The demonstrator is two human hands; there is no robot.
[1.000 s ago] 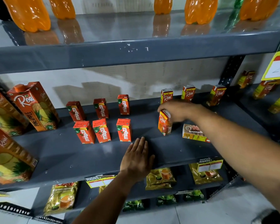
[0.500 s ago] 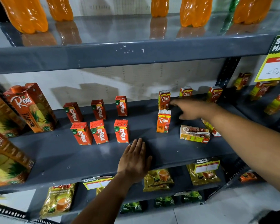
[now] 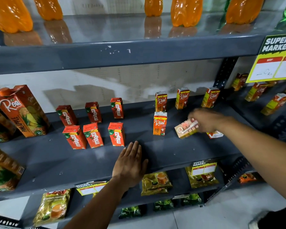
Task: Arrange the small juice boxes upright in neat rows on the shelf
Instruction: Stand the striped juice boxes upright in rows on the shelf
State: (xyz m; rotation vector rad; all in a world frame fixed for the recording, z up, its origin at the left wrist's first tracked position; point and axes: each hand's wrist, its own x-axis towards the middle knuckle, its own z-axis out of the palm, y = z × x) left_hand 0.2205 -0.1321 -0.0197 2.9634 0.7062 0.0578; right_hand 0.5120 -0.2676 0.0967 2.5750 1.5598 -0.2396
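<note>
Head cam: six small red Maaza juice boxes [image 3: 92, 123] already stand in two tidy rows mid-shelf on the grey metal shelf [image 3: 172, 151], and four orange Real cartons [image 3: 160, 123] are upright toward the back right. Right hand [image 3: 206, 120] is clamped on a tipped carton [image 3: 186, 129], blurry; another lies flat [image 3: 215, 134] just behind. Left hand [image 3: 130, 164] rests flat, fingers spread, at the front edge. Mostly done, I'd say.

Right hand [image 3: 205, 120] grips tilted juice box [image 3: 186, 129]; left hand [image 3: 130, 164] flat on shelf [image 3: 56, 162]
</note>
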